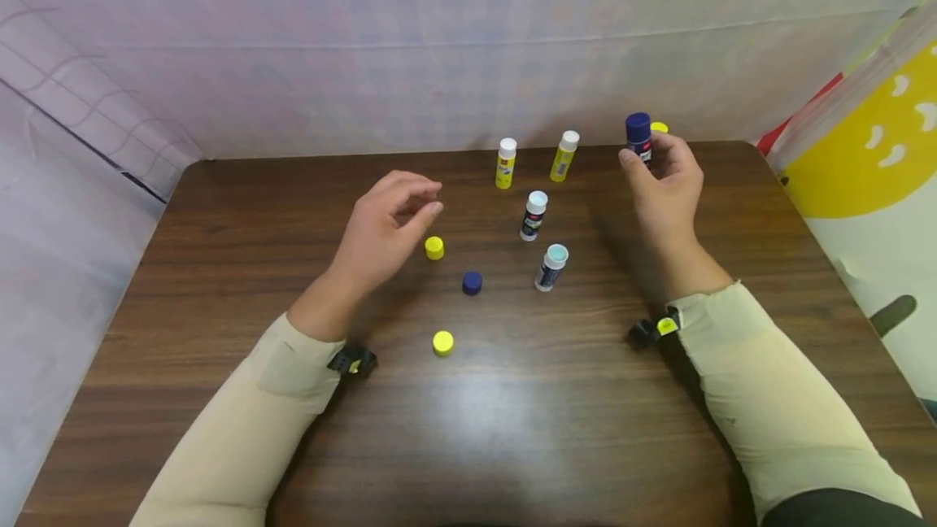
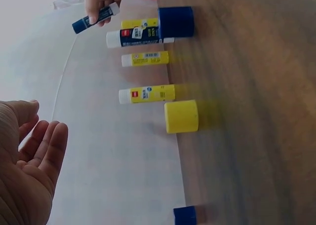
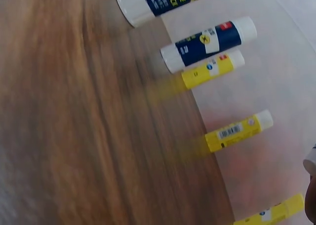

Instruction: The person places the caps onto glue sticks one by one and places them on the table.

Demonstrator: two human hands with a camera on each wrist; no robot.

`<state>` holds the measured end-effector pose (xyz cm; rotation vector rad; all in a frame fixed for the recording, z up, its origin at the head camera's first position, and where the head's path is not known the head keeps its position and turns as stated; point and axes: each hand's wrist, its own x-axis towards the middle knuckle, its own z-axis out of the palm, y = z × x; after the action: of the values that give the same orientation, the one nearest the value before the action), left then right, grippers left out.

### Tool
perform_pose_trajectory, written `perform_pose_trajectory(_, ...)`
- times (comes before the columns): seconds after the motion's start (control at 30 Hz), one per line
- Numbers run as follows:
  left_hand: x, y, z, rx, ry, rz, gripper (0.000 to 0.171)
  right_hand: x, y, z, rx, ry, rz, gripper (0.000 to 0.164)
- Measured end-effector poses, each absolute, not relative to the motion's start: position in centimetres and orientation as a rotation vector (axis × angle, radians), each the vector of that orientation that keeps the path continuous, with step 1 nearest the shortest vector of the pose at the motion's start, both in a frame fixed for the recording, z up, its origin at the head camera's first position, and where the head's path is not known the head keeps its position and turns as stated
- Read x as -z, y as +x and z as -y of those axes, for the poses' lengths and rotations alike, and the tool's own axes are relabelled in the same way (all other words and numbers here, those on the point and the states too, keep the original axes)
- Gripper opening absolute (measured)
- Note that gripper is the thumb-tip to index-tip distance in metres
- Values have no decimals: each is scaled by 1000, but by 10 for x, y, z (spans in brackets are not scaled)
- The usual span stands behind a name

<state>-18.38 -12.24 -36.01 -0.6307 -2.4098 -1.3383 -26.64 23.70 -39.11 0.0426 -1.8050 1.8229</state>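
My right hand [image 1: 668,185] holds a capped navy glue stick [image 1: 638,130] upright between thumb and fingers, raised at the table's back right. A yellow-capped glue stick [image 1: 659,128] stands behind that hand, mostly hidden in the head view. Empty and loosely bent, my left hand [image 1: 381,226] hovers over the table's left middle, close to a yellow cap [image 1: 435,248]. A navy cap [image 1: 472,283] and another yellow cap [image 1: 442,343] lie nearer the front. The left wrist view also shows a second blue cap [image 2: 185,215], hidden from the head view.
Two uncapped yellow glue sticks, one left [image 1: 505,163] and one right [image 1: 564,156], stand near the table's back edge. In front of them stand two uncapped navy glue sticks, one farther [image 1: 533,216] and one nearer [image 1: 551,268]. A pale curtain [image 1: 410,47] hangs behind the table.
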Motion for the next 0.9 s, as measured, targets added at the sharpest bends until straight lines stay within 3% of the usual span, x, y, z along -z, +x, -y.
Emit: perform_pose_trajectory(0.9, 372, -220, 137, 1314, -369, 2481, 34, 410, -283, -270, -1868, -146, 1692, 25)
